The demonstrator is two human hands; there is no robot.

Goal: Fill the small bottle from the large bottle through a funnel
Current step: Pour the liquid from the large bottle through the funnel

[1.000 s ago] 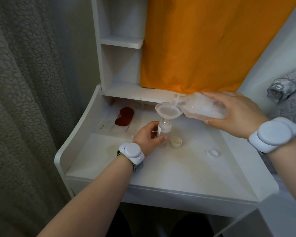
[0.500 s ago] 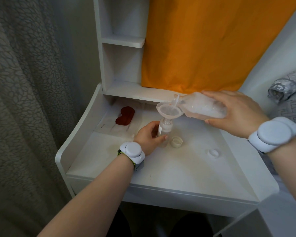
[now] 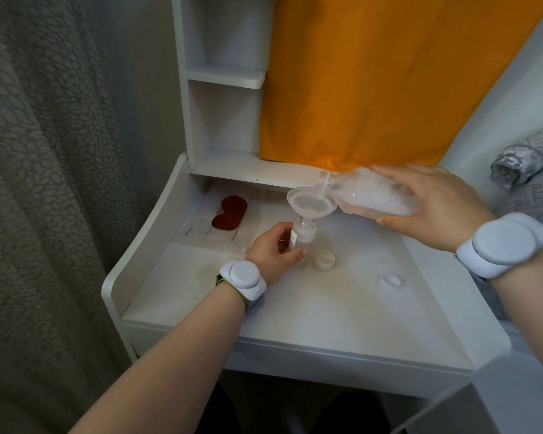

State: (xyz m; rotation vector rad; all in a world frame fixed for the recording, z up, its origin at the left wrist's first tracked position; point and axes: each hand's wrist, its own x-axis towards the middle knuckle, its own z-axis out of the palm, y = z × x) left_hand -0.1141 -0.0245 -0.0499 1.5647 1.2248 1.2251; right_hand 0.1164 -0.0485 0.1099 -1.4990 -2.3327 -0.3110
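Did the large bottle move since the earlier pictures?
No. The large bottle stays tilted over the funnel, unmoved against the shelf edge behind.

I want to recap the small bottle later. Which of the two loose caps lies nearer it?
The cream cap, open side up, just right of the small bottle; the white cap lies farther right, well apart from it.
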